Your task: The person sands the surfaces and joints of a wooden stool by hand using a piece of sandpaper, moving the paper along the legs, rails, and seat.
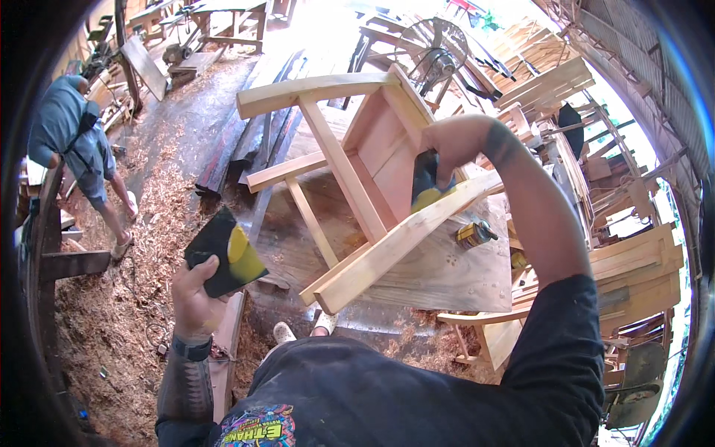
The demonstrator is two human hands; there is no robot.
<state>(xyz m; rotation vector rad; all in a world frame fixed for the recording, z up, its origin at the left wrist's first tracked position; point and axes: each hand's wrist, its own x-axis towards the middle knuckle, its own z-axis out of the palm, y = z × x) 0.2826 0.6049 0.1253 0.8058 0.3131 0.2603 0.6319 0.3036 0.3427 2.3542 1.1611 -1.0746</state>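
A wooden chair frame [410, 246] lies tipped over on a wooden tabletop [447, 279], its legs and rails pointing towards me. My left hand [195, 296] holds a flat black sheet [215, 248], apart from the chair. A yellow paste [240, 260] is smeared along one side of that sheet. Over the chair's right side, my right hand [455, 145] grips another black flat piece [425, 170] with yellow on its lower edge. Whether this piece touches the wood is hard to tell. Right of the chair sits a small can [475, 234].
A person [78, 134] walks at the left over wood shavings [145, 223]. Dark metal beams [240, 151] lie beyond the tabletop. A large fan [435, 56] stands at the back. Stacked boards [637, 268] and another wooden piece of furniture [491, 335] are on the right.
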